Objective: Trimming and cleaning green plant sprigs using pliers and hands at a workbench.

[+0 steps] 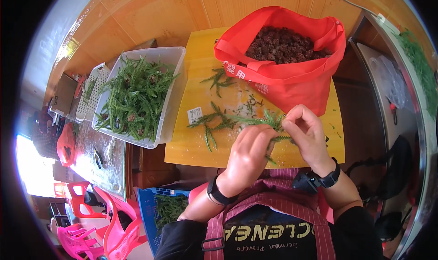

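- Over a yellow table (194,143), the left hand (252,146), knuckles up, curled closed about a green sprig (273,118).
- Opposite, the right hand (308,132) pinched thumb to finger at the sprig's end.
- Between them, its needles spread near a red bag (301,91).
- White lettering marked the bag, dark print a white label (195,115), pale letters a black shirt (273,214).

Attire: black short-sleeved T-shirt (273,219) with pale yellow lettering (270,233); maroon, pale-pinstriped apron (279,187) with dark strap buckle (213,244); black left wristband (220,193) beside slim pale bangle (210,199); black right wristband (336,172), boxy dark device (305,181) adjoining.
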### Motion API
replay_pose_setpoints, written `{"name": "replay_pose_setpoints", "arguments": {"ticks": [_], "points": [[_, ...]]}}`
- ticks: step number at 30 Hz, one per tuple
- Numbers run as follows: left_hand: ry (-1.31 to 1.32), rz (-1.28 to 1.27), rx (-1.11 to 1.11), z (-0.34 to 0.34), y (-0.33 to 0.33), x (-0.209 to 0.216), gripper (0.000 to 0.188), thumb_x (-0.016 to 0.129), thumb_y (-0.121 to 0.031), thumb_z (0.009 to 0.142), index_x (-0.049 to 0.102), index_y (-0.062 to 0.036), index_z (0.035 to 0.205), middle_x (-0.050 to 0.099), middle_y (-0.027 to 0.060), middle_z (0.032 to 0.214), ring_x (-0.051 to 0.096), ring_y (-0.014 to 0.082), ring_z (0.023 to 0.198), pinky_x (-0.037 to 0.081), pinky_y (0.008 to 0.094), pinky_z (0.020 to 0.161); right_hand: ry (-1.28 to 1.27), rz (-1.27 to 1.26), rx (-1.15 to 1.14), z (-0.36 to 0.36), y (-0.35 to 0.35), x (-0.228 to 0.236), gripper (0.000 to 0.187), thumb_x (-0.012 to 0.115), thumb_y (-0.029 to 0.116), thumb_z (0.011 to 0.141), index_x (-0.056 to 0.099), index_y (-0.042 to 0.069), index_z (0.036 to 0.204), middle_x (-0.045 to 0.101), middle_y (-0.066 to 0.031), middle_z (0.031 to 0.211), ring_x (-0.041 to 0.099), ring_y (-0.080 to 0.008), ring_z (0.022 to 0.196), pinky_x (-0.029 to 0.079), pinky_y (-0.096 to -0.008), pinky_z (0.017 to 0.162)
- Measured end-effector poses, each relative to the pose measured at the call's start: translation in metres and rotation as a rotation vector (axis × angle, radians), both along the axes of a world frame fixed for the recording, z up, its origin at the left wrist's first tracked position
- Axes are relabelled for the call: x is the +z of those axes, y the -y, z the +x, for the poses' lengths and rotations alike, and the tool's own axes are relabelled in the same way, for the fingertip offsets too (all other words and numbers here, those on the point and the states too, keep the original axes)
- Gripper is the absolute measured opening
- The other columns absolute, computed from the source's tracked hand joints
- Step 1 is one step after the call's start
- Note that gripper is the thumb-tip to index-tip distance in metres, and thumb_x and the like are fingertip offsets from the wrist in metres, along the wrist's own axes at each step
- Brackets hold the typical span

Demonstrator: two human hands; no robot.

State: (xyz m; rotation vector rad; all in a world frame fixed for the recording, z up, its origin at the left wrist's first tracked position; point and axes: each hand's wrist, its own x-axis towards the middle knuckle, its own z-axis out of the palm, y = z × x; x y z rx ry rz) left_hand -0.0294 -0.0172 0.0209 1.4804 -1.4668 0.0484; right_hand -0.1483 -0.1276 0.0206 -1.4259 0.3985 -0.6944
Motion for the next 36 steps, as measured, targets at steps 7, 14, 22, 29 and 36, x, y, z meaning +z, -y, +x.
{"name": "replay_pose_setpoints", "arguments": {"ticks": [7,14,22,29,36], "points": [[-0.919,0.261,-0.290,0.016,-0.012,-0.004,0.014,0.066,0.003,0.077,0.055,-0.0007,0.086,0.061,0.0036,0.088,0.058,0.0061,0.079,0.048,0.0208,0.066,-0.412,-0.434,-0.143,-0.041,0.038,-0.026,0.023,0.063,0.008,0.077,0.054,0.003,0.097,0.057,-0.0049,0.090,0.054,-0.0148,0.086,0.041,-0.0274,0.079],[-1.172,0.227,-0.391,0.016,-0.010,-0.004,0.019,0.066,0.006,0.075,0.053,0.0002,0.088,0.058,0.0100,0.093,0.061,0.0161,0.079,0.051,0.0281,0.070,-0.702,-0.779,-0.122,-0.076,0.055,-0.077,0.028,0.067,0.013,0.068,0.053,0.003,0.089,0.054,-0.0130,0.093,0.054,-0.0312,0.086,0.043,-0.0364,0.077],[-0.396,0.118,-0.100,0.017,-0.012,-0.001,0.019,0.066,0.008,0.070,0.056,0.0003,0.084,0.062,0.0106,0.089,0.061,0.0178,0.082,0.049,0.0281,0.071,-0.729,-0.755,-0.074,-0.086,0.069,-0.076,0.019,0.063,0.007,0.069,0.049,0.001,0.080,0.049,-0.0120,0.087,0.054,-0.0243,0.076,0.045,-0.0309,0.064],[-0.139,0.019,-0.040,0.017,-0.011,0.000,0.022,0.065,0.010,0.065,0.057,-0.0006,0.083,0.062,0.0122,0.086,0.061,0.0261,0.081,0.048,0.0304,0.070,-0.614,0.130,0.112,-0.103,0.045,0.004,0.016,0.059,0.016,0.076,0.053,0.002,0.076,0.056,-0.0036,0.068,0.050,-0.0082,0.059,0.037,-0.0179,0.056],[-0.202,0.018,-0.090,0.014,-0.008,0.005,0.023,0.066,0.011,0.064,0.057,-0.0004,0.082,0.063,0.0115,0.087,0.062,0.0240,0.082,0.048,0.0295,0.071,-0.450,-0.665,0.079,-0.084,0.026,0.036,0.013,0.065,0.007,0.063,0.053,0.001,0.066,0.060,-0.0108,0.070,0.059,-0.0243,0.080,0.046,-0.0329,0.070]]}}
